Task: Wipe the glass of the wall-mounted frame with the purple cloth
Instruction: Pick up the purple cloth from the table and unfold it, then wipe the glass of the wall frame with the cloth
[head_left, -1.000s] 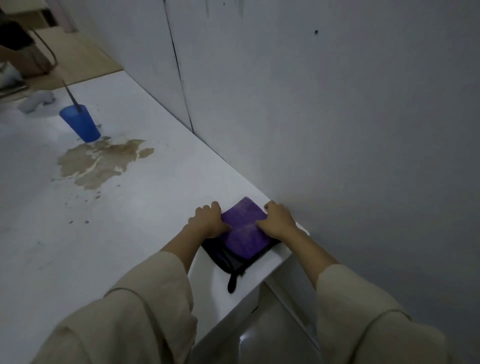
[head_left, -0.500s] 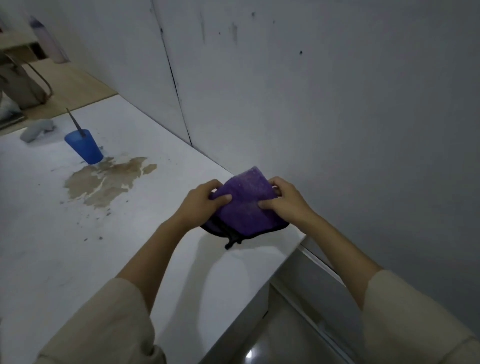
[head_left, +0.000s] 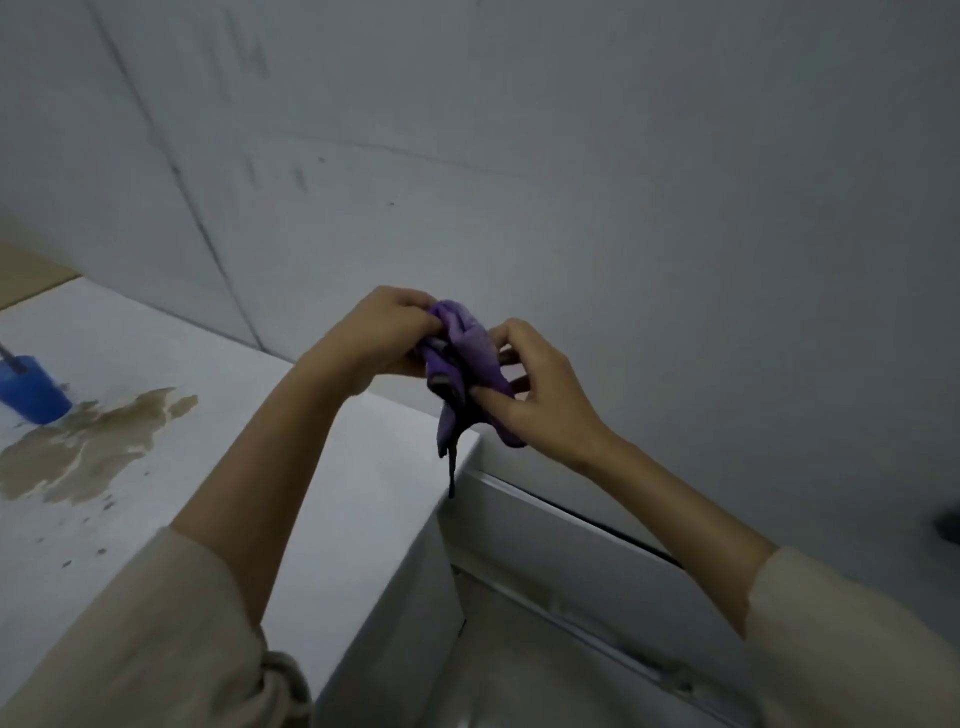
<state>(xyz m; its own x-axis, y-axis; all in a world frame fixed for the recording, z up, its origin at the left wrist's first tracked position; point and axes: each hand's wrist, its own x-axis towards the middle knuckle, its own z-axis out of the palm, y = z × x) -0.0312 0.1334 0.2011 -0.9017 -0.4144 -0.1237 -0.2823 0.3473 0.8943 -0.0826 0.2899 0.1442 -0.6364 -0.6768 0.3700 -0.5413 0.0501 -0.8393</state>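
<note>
The purple cloth (head_left: 467, 358) is bunched up in the air above the white counter's far right corner, with a dark strap hanging from it. My left hand (head_left: 384, 338) grips its upper left part. My right hand (head_left: 530, 389) pinches its right side between thumb and fingers. Both hands are in front of the grey wall. No wall-mounted frame is in view.
The white counter (head_left: 156, 519) runs along the wall on the left and ends at a corner below the cloth. A brown spill (head_left: 88, 447) spreads on it beside a blue cup (head_left: 31, 389). Floor and a white baseboard (head_left: 571, 540) lie to the right.
Both hands lifted the cloth off the counter corner and raised it higher, crumpling it from a flat fold into a bunch. The view tilted up toward the wall.
</note>
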